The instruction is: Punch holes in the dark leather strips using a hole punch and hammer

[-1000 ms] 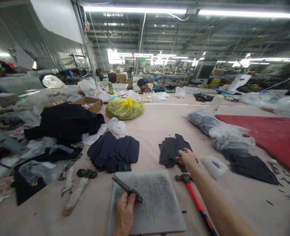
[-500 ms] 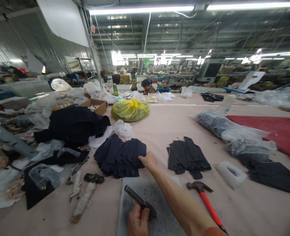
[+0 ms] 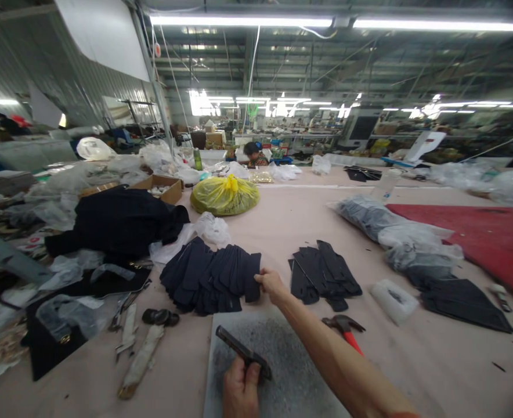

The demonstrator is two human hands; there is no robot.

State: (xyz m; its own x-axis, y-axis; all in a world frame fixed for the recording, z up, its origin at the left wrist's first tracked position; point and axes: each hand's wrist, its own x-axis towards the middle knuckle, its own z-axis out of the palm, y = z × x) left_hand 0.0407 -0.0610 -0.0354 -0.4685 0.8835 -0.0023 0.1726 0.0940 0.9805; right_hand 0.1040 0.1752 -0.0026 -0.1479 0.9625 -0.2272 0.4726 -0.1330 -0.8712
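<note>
My right hand [image 3: 273, 284] pinches the edge of a dark fabric piece [image 3: 252, 277] at the right end of a fanned pile of dark fabric pieces [image 3: 204, 276]. My left hand [image 3: 240, 390] is closed around a dark, narrow metal tool [image 3: 239, 347], held slanting over a grey slab [image 3: 282, 342]; its exact kind is unclear. To the right of my right hand lies a second pile of dark pieces [image 3: 324, 273]. A claw hammer [image 3: 346, 330] with a red handle rests beside the slab, partly hidden by my right forearm.
Left of the slab lie a mallet with a wrapped handle [image 3: 145, 354] and other hand tools [image 3: 128, 331]. Farther back are a yellow bag [image 3: 224, 196], a dark cloth heap [image 3: 121, 220] and a cardboard box [image 3: 169, 191]. A white block [image 3: 394, 301] and plastic-wrapped bundles [image 3: 369, 217] lie rightward. A person [image 3: 255, 154] is beyond the table.
My right hand has pulled the end fabric piece slightly out to the right of the pile, so more of it shows. My left hand keeps its hold on the tool. The view has turned slightly right.
</note>
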